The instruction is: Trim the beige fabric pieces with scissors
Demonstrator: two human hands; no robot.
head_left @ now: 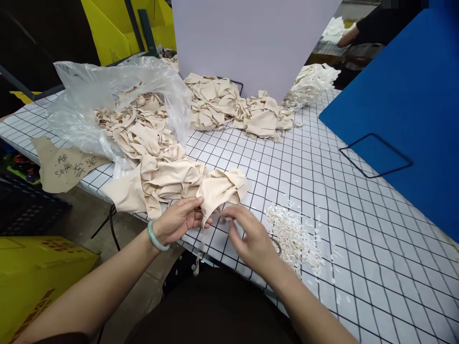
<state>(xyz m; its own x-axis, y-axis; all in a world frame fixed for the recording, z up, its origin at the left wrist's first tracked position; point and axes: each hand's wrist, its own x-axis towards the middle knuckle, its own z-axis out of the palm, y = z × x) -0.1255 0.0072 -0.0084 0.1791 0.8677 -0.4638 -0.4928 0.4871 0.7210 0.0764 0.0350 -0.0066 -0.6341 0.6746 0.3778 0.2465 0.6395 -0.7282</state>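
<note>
My left hand [181, 220] pinches the pointed end of a beige cloth piece [218, 188] between thumb and fingers; a green bangle [156, 236] circles that wrist. A thin strip [198, 263] dangles below the cloth over the table's front edge. My right hand [253, 236] is beside the cloth's lower edge, its fingers curled together; what they hold is hidden. A dark loop [276, 244] shows by this hand, too little of it to name. More joined beige cloth pieces [168, 177] run left from the held one to a heap in a clear plastic bag [77, 95].
Small white bits [294, 239] lie scattered right of my right hand on the checked tablecloth [362, 239]. Beige cloth heaps [215, 102] and a white bundle [311, 83] lie behind. A blue panel [401, 114] and pale panel [247, 43] stand upright. Another person [376, 33] is at back right.
</note>
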